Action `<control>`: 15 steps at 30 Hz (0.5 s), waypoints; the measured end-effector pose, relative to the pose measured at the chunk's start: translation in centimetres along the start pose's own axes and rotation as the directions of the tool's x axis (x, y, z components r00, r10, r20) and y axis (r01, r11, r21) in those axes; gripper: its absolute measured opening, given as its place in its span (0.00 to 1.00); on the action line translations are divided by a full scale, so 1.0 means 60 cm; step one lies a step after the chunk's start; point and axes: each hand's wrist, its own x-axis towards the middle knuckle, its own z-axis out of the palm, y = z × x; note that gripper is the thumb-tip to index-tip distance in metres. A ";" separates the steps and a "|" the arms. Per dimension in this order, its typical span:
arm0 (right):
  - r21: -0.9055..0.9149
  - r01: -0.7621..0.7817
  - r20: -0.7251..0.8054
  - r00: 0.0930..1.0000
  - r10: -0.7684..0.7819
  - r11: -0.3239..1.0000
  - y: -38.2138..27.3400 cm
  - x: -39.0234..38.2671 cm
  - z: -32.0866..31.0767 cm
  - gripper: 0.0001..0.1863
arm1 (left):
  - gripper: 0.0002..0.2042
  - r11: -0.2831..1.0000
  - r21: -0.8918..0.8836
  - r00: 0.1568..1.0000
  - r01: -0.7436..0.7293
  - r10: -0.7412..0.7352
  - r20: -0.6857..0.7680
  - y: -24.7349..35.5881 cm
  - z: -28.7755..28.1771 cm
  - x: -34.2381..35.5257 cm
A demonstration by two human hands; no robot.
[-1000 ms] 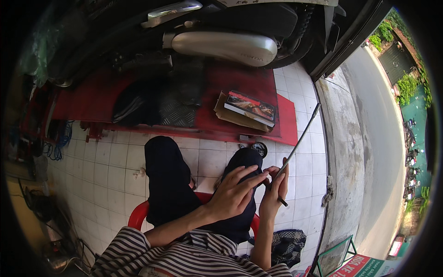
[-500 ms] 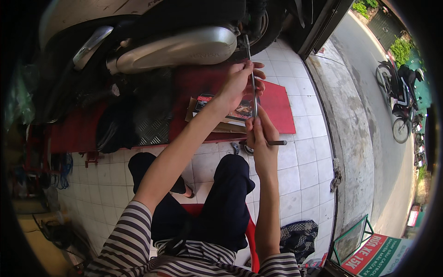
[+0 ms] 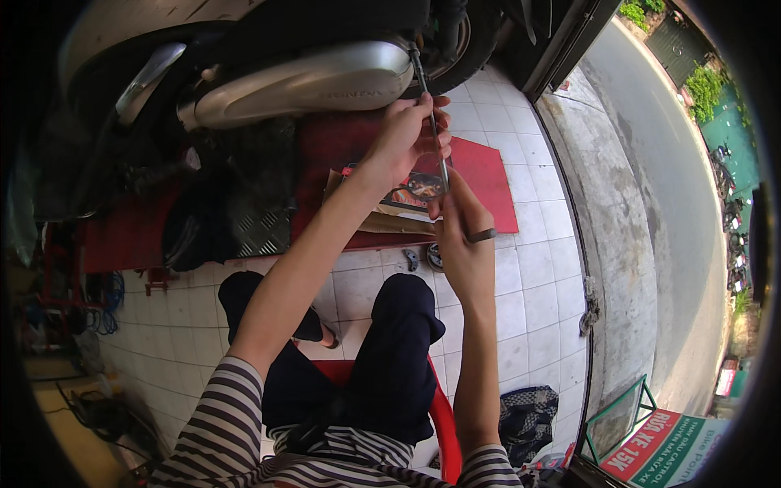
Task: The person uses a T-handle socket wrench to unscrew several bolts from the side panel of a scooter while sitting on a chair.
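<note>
Two bare hands hold a thin metal rod (image 3: pixel 434 134) out in front of a scooter (image 3: pixel 358 32). The rod's long axis runs away from the body, leaning slightly left; its far tip lies at the right end of the silver cover (image 3: pixel 301 88), beside the wheel (image 3: pixel 482 45). From here I cannot tell whether the tip is seated on anything.

The left hand (image 3: pixel 407 138) is nearer that tip, its grip closed around the far half, thumb along the shaft. The right hand (image 3: pixel 464 213) clasps the near end, a dark handle (image 3: pixel 482 235) poking out on its right.

Below the rod, a box (image 3: pixel 421 191) lies on the red bench (image 3: pixel 486 175), partly hidden by the left hand. White floor tiles (image 3: pixel 537 276) show nearer.
</note>
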 end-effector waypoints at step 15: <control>-0.494 0.296 0.108 0.954 -0.280 0.818 -0.065 0.007 -0.006 0.28 | 0.13 0.940 0.278 0.937 -0.197 0.264 -0.230 -0.018 0.002 -0.046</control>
